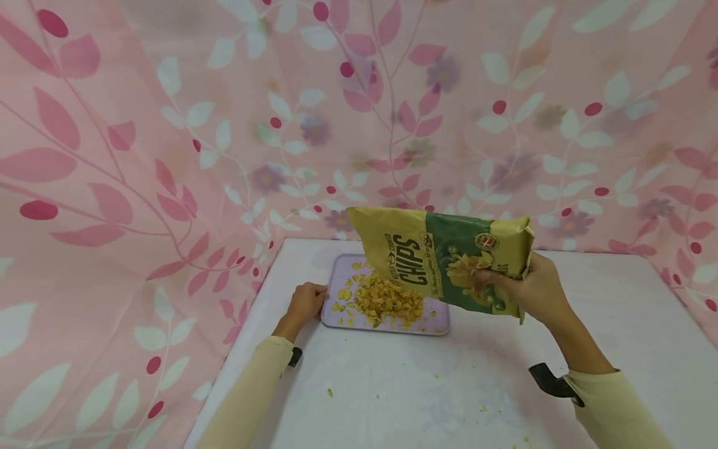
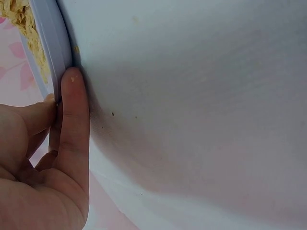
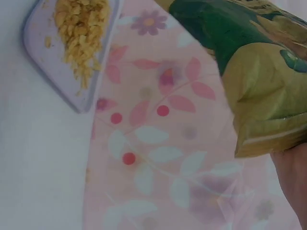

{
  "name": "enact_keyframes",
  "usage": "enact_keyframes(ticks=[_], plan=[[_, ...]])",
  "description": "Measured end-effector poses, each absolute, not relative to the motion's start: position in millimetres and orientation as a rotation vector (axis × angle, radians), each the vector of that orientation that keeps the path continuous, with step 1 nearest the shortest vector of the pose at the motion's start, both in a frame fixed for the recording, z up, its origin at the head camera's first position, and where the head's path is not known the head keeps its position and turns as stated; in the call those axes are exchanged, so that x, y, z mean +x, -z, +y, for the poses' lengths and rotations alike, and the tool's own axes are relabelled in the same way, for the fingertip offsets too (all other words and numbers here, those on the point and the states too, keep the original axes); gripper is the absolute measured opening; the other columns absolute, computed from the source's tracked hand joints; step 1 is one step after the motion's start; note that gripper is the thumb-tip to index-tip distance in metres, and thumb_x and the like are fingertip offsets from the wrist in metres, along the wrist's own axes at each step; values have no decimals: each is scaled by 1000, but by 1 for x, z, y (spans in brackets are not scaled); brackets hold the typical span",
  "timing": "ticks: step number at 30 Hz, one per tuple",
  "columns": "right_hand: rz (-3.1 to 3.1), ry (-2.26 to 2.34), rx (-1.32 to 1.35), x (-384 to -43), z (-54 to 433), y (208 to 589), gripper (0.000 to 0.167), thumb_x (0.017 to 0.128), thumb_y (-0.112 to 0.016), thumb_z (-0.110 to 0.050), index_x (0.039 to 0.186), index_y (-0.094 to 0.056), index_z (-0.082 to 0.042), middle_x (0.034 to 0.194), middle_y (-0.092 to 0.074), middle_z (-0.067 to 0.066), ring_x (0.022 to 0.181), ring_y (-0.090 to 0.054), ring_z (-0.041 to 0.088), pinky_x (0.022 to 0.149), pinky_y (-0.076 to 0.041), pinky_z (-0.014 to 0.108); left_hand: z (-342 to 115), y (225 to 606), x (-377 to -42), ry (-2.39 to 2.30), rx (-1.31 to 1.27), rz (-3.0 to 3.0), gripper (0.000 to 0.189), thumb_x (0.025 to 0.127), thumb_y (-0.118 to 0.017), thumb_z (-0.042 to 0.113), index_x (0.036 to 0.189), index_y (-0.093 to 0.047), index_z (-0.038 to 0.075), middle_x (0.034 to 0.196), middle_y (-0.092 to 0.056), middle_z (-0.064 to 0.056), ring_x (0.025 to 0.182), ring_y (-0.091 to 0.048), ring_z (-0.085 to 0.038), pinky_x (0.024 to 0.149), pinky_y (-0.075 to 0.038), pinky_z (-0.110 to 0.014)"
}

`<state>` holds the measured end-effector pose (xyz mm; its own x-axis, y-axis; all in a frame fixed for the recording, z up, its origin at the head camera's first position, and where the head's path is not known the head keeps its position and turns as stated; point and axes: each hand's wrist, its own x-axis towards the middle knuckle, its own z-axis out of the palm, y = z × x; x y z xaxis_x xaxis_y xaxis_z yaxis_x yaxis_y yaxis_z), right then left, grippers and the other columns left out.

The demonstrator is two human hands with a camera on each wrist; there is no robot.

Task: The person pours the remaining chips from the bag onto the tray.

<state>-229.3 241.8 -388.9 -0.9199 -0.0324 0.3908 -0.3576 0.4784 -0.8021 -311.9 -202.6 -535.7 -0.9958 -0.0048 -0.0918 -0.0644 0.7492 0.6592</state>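
My right hand (image 1: 541,293) grips the closed end of a yellow-green chip bag (image 1: 406,249), thumb across its printed front. The bag is held sideways, its other end tilting down to the left over a lilac tray (image 1: 439,321). On the tray lies a heap of broken chips (image 1: 387,302), with loose pieces around it. At the tray's left edge, my left hand (image 1: 305,304) pinches the rim between thumb and fingers (image 2: 74,110). In the right wrist view the bag (image 3: 268,91) hides most of the right hand (image 3: 293,179).
A white-covered table (image 1: 359,386) carries the tray, with small crumbs (image 1: 330,393) scattered towards the front. Pink leaf-patterned cloth (image 1: 392,125) hangs behind the table and along its left side. Dark straps (image 1: 555,383) sit at both sleeves.
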Motion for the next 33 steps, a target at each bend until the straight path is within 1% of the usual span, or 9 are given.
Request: enact_keyframes(ticks=[4, 8, 11, 15, 19, 22, 24, 27, 33], plan=[[-2356, -1418, 345, -233, 248, 388, 35, 80, -80, -4, 109, -62, 0, 88, -65, -16, 76, -64, 1, 61, -52, 19, -204, 535, -314, -1071, -58, 2861, 32, 95, -64, 12, 127, -64, 7, 93, -72, -14, 46, -61, -14, 46, -50, -28], [-2432, -1389, 442, -237, 246, 399, 38, 79, -82, -9, 113, -65, -3, 94, -69, -7, 81, -65, 1, 65, -53, 20, -206, 538, -315, -1062, -59, 2874, 31, 95, -64, 14, 126, -65, 8, 94, -73, -13, 46, -60, -13, 46, -50, -27], [-2444, -1400, 464, -239, 245, 406, 41, 80, -81, -8, 116, -65, -1, 97, -70, -3, 83, -66, 2, 67, -54, 21, -205, 541, -316, -1055, -55, 2885, 30, 95, -64, 15, 125, -66, 8, 94, -73, -13, 46, -60, -13, 47, -50, -27], [-2393, -1440, 451, -238, 244, 407, 39, 79, -81, -4, 115, -65, 0, 96, -68, -12, 83, -65, 1, 67, -53, 19, -204, 544, -314, -1055, -56, 2888, 30, 95, -65, 14, 124, -67, 8, 90, -73, -12, 44, -60, -14, 46, -49, -27], [-2281, -1491, 357, -236, 245, 406, 37, 78, -80, 1, 111, -62, 2, 94, -66, -16, 81, -64, 1, 65, -52, 17, -205, 544, -313, -1066, -65, 2879, 30, 95, -65, 15, 124, -67, 9, 95, -73, -13, 45, -59, -13, 45, -49, -27], [-2336, -1457, 348, -239, 246, 409, 38, 79, -80, -4, 112, -62, 1, 95, -67, -12, 82, -64, 1, 65, -52, 18, -205, 542, -314, -1074, -47, 2874, 31, 95, -65, 14, 125, -66, 8, 98, -72, -14, 46, -60, -13, 46, -50, -27], [-2418, -1449, 357, -241, 246, 413, 40, 81, -81, -9, 115, -63, 1, 97, -68, -7, 81, -64, 0, 66, -53, 19, -205, 541, -315, -1081, -50, 2865, 31, 95, -65, 14, 126, -66, 8, 96, -72, -14, 46, -60, -13, 46, -50, -28], [-2458, -1491, 345, -242, 246, 418, 43, 82, -80, -11, 119, -63, 3, 100, -69, -3, 82, -65, 2, 67, -55, 23, -205, 539, -316, -1080, -57, 2865, 32, 95, -65, 14, 126, -65, 8, 93, -73, -13, 45, -60, -14, 46, -50, -28], [-2285, -1583, 299, -238, 246, 418, 37, 82, -77, -2, 116, -61, 1, 96, -66, -16, 84, -65, 1, 68, -53, 18, -204, 538, -315, -1075, -60, 2861, 32, 95, -65, 15, 126, -65, 9, 91, -73, -12, 46, -60, -13, 46, -49, -27]])
